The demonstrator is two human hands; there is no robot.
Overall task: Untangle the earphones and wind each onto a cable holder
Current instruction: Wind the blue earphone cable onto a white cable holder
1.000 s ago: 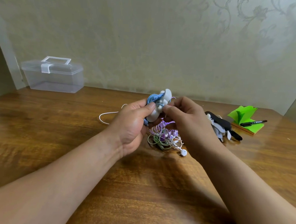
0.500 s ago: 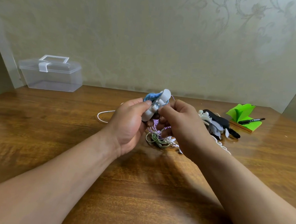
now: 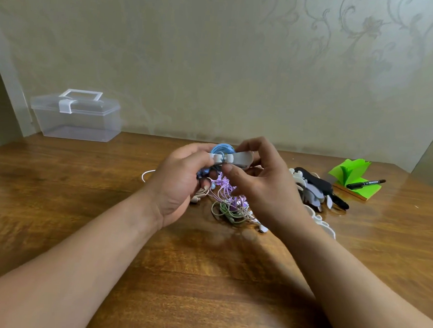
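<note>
Patterned wallpaper (image 3: 242, 64) backs a wooden table (image 3: 55, 204), and from my remote seat I see a clear plastic box (image 3: 78, 120) at its far left. Next comes the left hand (image 3: 181, 184), fingers curled round the left end of a white cable holder (image 3: 232, 157) that carries the coiled blue earphone (image 3: 221, 149) above the table, while the right hand (image 3: 259, 186) pinches the holder's right end between thumb and forefinger. Beneath both hands a tangle of purple, green and white earphones (image 3: 230, 202) lies on the wood, and farther right I make out a heap of spare holders (image 3: 313, 187), a green note pad (image 3: 352, 169) and a black marker (image 3: 365, 183) lying on it.
</note>
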